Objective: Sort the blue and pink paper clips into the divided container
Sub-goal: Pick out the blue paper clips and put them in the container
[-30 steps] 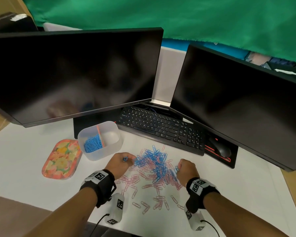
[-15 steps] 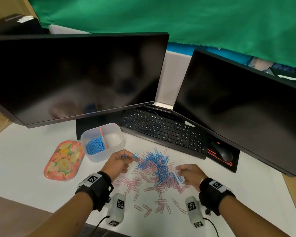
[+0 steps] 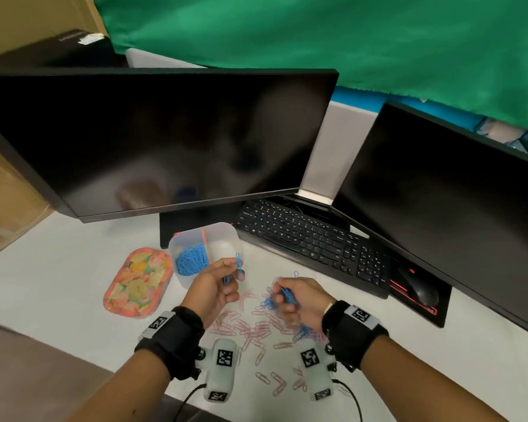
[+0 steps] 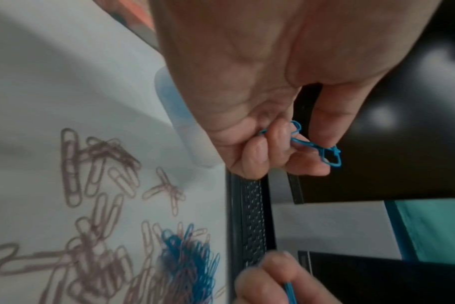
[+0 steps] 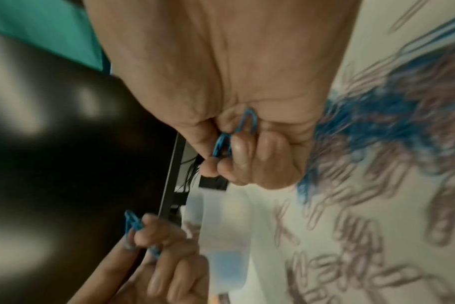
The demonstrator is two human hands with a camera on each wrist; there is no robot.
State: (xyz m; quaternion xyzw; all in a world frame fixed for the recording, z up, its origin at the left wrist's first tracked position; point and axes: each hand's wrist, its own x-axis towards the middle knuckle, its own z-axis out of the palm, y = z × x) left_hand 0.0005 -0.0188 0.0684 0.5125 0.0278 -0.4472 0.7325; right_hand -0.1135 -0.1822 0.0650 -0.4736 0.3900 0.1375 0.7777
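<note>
A clear divided container (image 3: pixel 226 231) stands left of centre on the white desk; its left compartment holds a heap of blue paper clips (image 3: pixel 191 260), and the right compartment looks bare. My left hand (image 3: pixel 214 284) is raised just in front of the container and pinches a few blue clips (image 3: pixel 238 266) (image 4: pixel 312 146). My right hand (image 3: pixel 299 300) hovers over the pile, fingers curled round several blue clips (image 3: pixel 282 295) (image 5: pixel 225 142). Pink clips (image 3: pixel 250 330) lie scattered on the desk, with a cluster of blue ones (image 4: pixel 187 257) among them.
A flowered orange tray (image 3: pixel 136 283) lies left of the container. Two dark monitors (image 3: pixel 153 141) stand behind, with a black keyboard (image 3: pixel 311 239) under them and a mouse (image 3: pixel 418 287) on a red-edged pad at the right. The desk's front edge runs below my wrists.
Both hands have lifted off the pile with blue clips in them. My left hand has moved up toward the container, and the right has drawn together over the pile.
</note>
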